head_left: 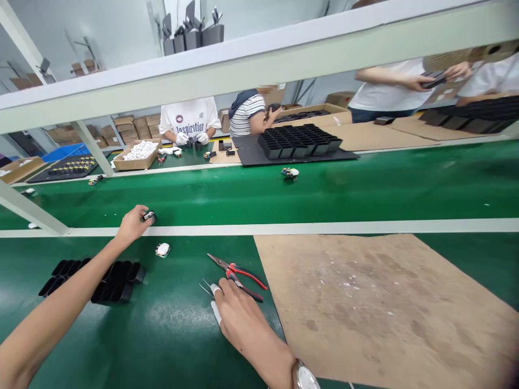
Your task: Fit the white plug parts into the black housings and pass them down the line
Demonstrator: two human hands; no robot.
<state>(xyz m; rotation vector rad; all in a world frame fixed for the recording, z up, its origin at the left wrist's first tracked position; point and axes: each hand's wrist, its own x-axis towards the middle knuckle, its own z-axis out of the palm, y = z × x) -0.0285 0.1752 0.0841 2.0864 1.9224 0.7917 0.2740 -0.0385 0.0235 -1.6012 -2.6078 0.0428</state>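
Note:
My left hand [132,224] reaches over the white rail and grips a small black plastic case [150,217] with something pale inside, at the near edge of the green belt. My right hand [241,313], with white finger cots, rests low over the green bench and holds metal tweezers [206,289], tips pointing forward left. Just beyond it lie open needle-nose pliers [233,268] with red and black handles. A small circuit board [162,250] with a white top sits on the bench near my left hand. Several black cases [117,283] stand grouped under my left forearm, partly hidden.
Brown cardboard [365,302] with white specks covers the bench at right. The white rail [324,227] divides bench from belt [227,197], which carries another circuit board [290,173]. Across it, people work near a tray of black cases [300,141]. A shelf beam [243,65] crosses overhead.

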